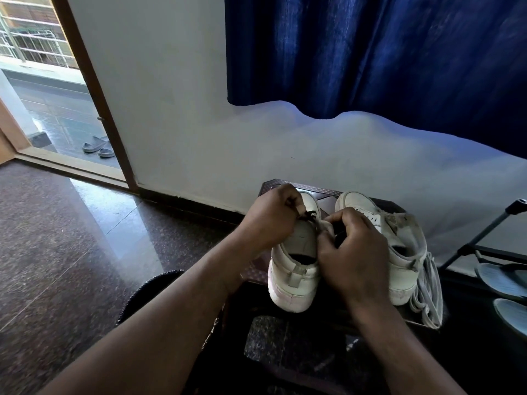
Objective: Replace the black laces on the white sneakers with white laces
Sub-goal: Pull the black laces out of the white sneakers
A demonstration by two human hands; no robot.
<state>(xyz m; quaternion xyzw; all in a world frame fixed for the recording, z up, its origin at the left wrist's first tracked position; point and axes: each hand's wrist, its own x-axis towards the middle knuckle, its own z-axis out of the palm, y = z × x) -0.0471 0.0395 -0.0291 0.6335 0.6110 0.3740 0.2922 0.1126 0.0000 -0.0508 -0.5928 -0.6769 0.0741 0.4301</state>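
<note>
**Left sneaker (293,269): drawing the black lace (310,215) out of the eyelets**

The left sneaker stands beside the right sneaker (405,269) on a small dark tabletop (326,196) set against the wall (199,138), with both heels toward the viewer. The left hand (271,220) has its fingers curled and pinches a short loop of black lace just above the shoe's throat. The right hand (350,252) curls round the tongue and inner flap of the same shoe. White laces (427,297) lie bunched at the tabletop's right edge, touching the right sneaker's outer side.

Technique, as a judgement: the lace is best freed one crossing at a time. Pull along the line of the eyelet rather than straight up. The right hand should press the flap down so the shoe neither lifts nor slides on the small tabletop. Working slack up from the lower rows first should keep the lace tip from snagging.

Hidden or unclear:
- The right hand covers most of the lacing row, so the number of eyelets left threaded cannot be told.
- The pinched piece is too small to tell whether it is a knot, a loop or a free end.
- The right sneaker's eyelets are partly screened, so it is uncertain whether it carries any lace.
- The tabletop's near edge is lost in shadow.
</note>
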